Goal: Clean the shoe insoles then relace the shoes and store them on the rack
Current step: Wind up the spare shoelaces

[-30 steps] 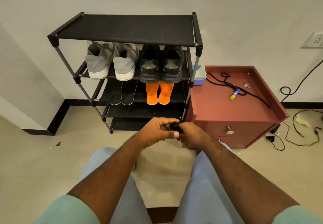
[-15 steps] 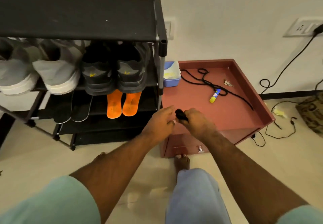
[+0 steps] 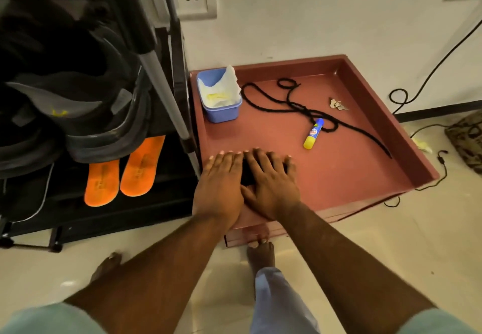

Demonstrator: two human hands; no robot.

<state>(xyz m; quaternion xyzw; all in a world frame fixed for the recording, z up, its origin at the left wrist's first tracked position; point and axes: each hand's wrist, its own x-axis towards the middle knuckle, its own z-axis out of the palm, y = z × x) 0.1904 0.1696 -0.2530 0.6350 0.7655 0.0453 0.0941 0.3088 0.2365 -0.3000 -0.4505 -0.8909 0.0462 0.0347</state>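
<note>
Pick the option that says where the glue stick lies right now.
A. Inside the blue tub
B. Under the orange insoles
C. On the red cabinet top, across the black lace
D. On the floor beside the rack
C: the glue stick lies on the red cabinet top, its blue end over the black lace, apart from the blue tub.

I see my left hand (image 3: 221,182) and my right hand (image 3: 271,180) bare, with no rings, watch or gloves, and short pale fingernails showing at the fingertips. Both forearms are uncovered up to the elbow region. At the bottom corners my short sleeves (image 3: 47,318) show in a soft mint green, plain and unmarked. My trousers (image 3: 279,305) are a pale blue-grey cloth, loose at the leg. My feet (image 3: 260,253) are bare on the floor, without shoes or socks.
</note>
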